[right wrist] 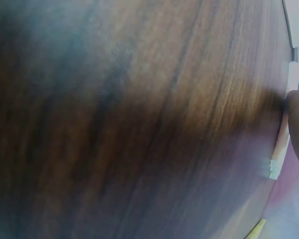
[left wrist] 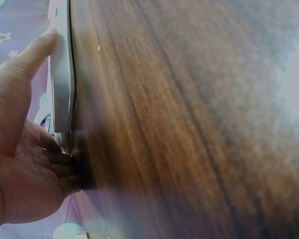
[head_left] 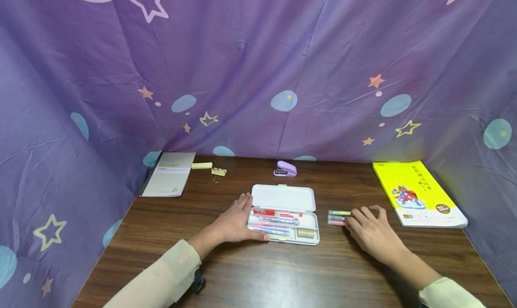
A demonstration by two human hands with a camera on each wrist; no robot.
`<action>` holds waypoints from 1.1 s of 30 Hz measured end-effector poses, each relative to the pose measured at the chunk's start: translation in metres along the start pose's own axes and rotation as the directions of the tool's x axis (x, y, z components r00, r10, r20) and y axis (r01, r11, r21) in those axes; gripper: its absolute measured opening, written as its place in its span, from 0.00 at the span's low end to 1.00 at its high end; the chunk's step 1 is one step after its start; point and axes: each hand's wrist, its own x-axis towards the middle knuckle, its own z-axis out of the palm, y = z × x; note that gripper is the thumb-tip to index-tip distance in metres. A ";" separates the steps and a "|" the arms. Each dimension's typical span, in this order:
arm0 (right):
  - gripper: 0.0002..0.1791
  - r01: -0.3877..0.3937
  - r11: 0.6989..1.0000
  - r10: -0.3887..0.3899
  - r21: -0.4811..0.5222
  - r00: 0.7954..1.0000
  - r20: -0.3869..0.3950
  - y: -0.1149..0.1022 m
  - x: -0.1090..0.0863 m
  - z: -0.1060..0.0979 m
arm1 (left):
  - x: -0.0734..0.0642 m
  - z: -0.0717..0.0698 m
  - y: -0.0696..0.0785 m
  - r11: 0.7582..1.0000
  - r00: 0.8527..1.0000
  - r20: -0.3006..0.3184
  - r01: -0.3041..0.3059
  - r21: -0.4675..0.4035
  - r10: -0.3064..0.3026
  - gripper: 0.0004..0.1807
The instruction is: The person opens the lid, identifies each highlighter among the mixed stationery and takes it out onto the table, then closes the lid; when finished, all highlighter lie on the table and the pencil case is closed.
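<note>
In the head view a white pencil case (head_left: 283, 198) lies unfolded on the table, holding several clear-barrelled pens (head_left: 278, 220), one with red ends, and a tan block (head_left: 305, 232). My left hand (head_left: 233, 220) rests against its left end, thumb along the front edge and fingers straight along the side. The left wrist view shows that thumb (left wrist: 40, 50) on the case's edge. To the right of the case, my right hand (head_left: 373, 234) pinches the right ends of green, blue and red pens (head_left: 336, 218) lying side by side. In the right wrist view a reddish pen (right wrist: 280, 144) shows beside the fingers.
A purple stapler (head_left: 285, 168) stands behind the case. At the back left are a grey notebook (head_left: 169, 175), a yellow stick-shaped piece (head_left: 201, 165) and a yellow binder clip (head_left: 219, 171). A yellow book (head_left: 420, 193) lies at right. Purple curtains (head_left: 258, 74) enclose the table.
</note>
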 end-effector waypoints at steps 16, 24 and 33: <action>0.30 0.001 1.000 -0.001 -0.001 0.999 -0.040 0.001 0.002 -0.001 | 0.000 0.001 -0.001 1.000 1.000 -0.003 -0.001 -0.005 0.001 0.79; 0.31 -0.002 1.000 0.002 0.005 0.999 -0.035 0.000 0.005 -0.002 | 0.000 0.001 -0.001 1.000 1.000 -0.009 -0.006 -0.009 0.006 0.78; 0.33 -0.020 1.000 0.020 0.012 1.000 0.015 0.000 0.005 -0.001 | -0.001 0.000 0.000 1.000 1.000 -0.003 -0.007 -0.013 0.007 0.79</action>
